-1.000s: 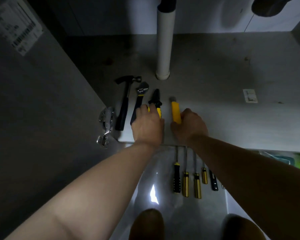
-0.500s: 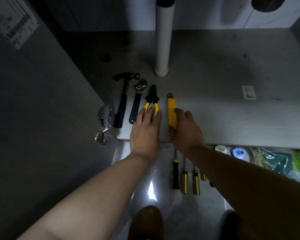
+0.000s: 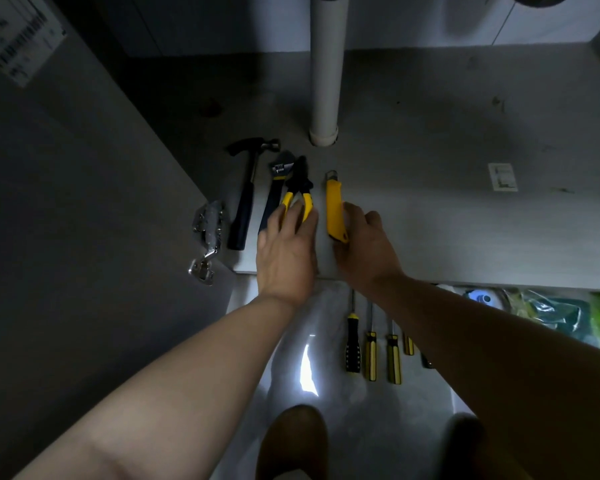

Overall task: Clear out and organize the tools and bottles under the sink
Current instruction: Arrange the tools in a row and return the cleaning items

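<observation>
Your left hand (image 3: 286, 251) lies flat on the pliers (image 3: 297, 192), right hand (image 3: 368, 244) pinches the utility knife (image 3: 334, 206). Probably light, slick plastic, so grip mid-body.

matt grey cabinet floor (image 3: 430, 220); glossy yellow plastic knife (image 3: 334, 206); shiny metal hinge (image 3: 207, 233).

On cabinet floor (image 3: 430, 220), left to right: hammer (image 3: 246, 199), wrench (image 3: 274, 192), pliers (image 3: 300, 181), yellow utility knife (image 3: 334, 206). Touching pliers handles with straight-fingered left grip (image 3: 286, 251); pinching knife's near end with right grip (image 3: 368, 247). Far behind: white pipe (image 3: 324, 81). Nearer, below cabinet edge: row of screwdrivers (image 3: 371, 351).
</observation>
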A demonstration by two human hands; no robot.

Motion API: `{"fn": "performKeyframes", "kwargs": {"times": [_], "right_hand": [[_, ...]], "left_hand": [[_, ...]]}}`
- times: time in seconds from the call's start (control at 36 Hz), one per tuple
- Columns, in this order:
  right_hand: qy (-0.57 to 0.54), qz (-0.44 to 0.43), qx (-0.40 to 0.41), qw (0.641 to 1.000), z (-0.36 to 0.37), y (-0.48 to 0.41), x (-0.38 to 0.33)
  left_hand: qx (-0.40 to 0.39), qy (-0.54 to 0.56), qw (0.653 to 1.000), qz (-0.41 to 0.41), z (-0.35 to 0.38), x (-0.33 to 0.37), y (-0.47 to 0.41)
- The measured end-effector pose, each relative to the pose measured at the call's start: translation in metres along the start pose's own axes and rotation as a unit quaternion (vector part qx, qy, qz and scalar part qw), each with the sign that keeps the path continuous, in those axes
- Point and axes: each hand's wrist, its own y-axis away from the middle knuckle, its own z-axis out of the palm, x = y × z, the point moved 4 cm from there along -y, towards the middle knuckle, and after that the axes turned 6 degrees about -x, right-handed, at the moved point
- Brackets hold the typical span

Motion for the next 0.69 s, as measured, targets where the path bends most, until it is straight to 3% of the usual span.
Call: {"fn": "performKeyframes", "kwargs": {"times": [0.14,0.22,0.33,0.47,0.58,0.69], "right_hand": [[-0.004,-0.004,0.029,1.0,-0.014,0.031,0.009],[-0.002,-0.007,0.053,0.999,-0.018,0.059,0.022],[0.048,0.016,-0.014,0.999,-0.003,0.094,0.05],[0.055,0.104,-0.113,0.987,0.026,0.129,0.091],[0.063,0.123,-0.147,0.98,0.047,0.14,0.104],[0.07,0.113,-0.144,0.981,0.064,0.142,0.105]], "left_hand": [[0.06,0.03,0.998,-0.002,-0.007,0.009,0.032],[0.057,0.03,0.997,0.051,0.0,0.021,0.064],[-0.097,0.027,0.983,0.155,0.032,0.033,0.102],[-0.329,0.105,0.927,0.145,0.074,0.034,0.126],[-0.371,0.075,0.913,0.152,0.09,0.043,0.129],[-0.366,0.066,0.915,0.157,0.098,0.048,0.124]]}}
